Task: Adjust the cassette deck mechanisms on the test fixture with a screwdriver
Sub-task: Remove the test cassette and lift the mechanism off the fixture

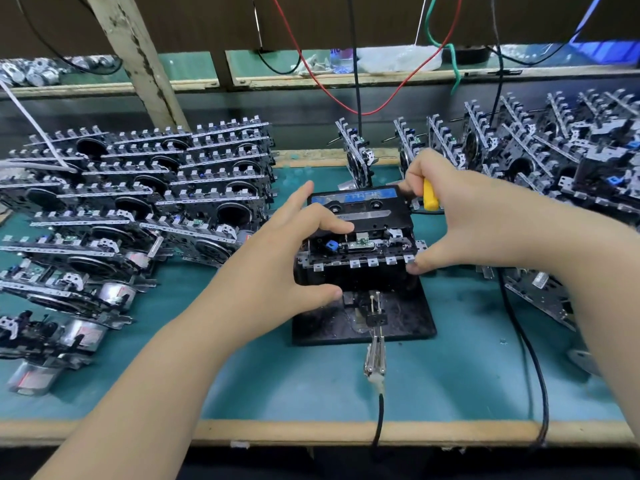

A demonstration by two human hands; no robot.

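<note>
While both hands worked at the test fixture (363, 320) near the table's (277, 393) middle, the left hand (277, 258) gripped the cassette deck mechanism (360, 244) there; the right hand (460, 216) steadied its corner, fingers curled round a yellow screwdriver (430, 199), its tip apparently hidden. Stiff, light, snaggy metal: best held by the frame edges.

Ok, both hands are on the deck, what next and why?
Probably free the right hand and bring its yellow screwdriver to the deck: the tool is tucked in the hand behind the cassette, while the left hand steadies the deck.
</note>
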